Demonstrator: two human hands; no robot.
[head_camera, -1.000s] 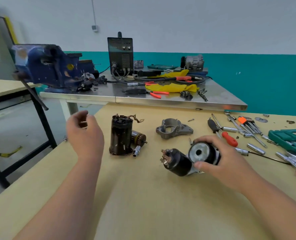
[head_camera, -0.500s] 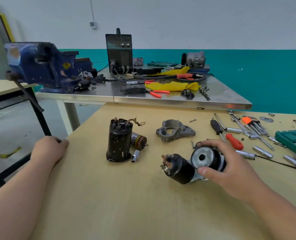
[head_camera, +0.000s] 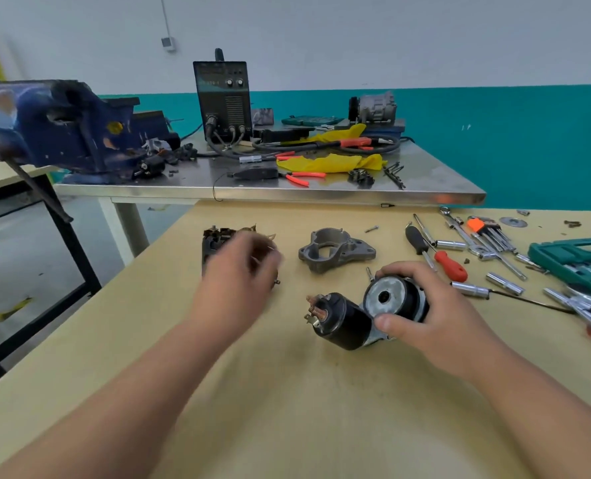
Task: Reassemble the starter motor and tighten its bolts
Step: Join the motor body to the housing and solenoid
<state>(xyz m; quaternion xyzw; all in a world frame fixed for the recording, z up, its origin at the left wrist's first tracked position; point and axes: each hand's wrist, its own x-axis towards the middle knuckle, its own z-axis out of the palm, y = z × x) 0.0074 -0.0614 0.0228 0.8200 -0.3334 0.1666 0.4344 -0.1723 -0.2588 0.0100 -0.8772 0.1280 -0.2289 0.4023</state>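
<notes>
Snugly gripped, the starter housing [head_camera: 389, 299] sits under the right hand [head_camera: 439, 318].

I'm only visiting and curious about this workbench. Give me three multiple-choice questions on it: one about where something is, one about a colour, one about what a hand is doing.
1. Where does the blue vise stand?
A. on the steel table
B. on the floor
C. on a chair

2. What colour is the cloth beside the orange-handled pliers?
A. white
B. yellow
C. grey

3. What is the right hand doing?
A. hanging free in the air
B. holding a hammer
C. gripping the starter motor's end housing

Answers:
1 A: the vise sits at the steel table's left end.
2 B: the cloth is bright yellow.
3 C: the thumb and fingers curl round the housing.
</notes>
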